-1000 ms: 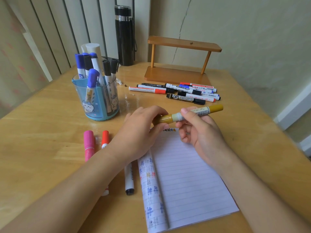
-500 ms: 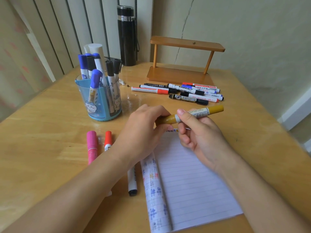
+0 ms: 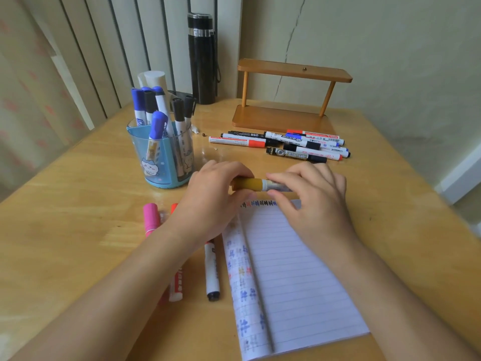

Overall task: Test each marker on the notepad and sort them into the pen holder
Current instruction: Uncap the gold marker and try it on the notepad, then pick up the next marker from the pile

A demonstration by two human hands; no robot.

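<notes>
A gold marker (image 3: 256,184) lies level just above the top edge of the lined notepad (image 3: 294,277). My left hand (image 3: 212,201) grips its gold cap end, and my right hand (image 3: 312,201) pinches its white barrel. The barrel's far end is hidden under my right fingers. A blue pen holder (image 3: 162,157) with several blue and black markers stands to the left behind my left hand. Several loose markers (image 3: 281,145) lie in a row behind my hands.
A pink marker (image 3: 151,217), a red-capped marker (image 3: 175,285) and a white black-capped marker (image 3: 212,272) lie left of the notepad, partly under my left arm. A wooden shelf (image 3: 289,97) and a black flask (image 3: 203,58) stand at the back of the table.
The gold marker has dropped from a tilt to level. My right hand has turned over it and now covers its far end; my left hand still grips the cap.
</notes>
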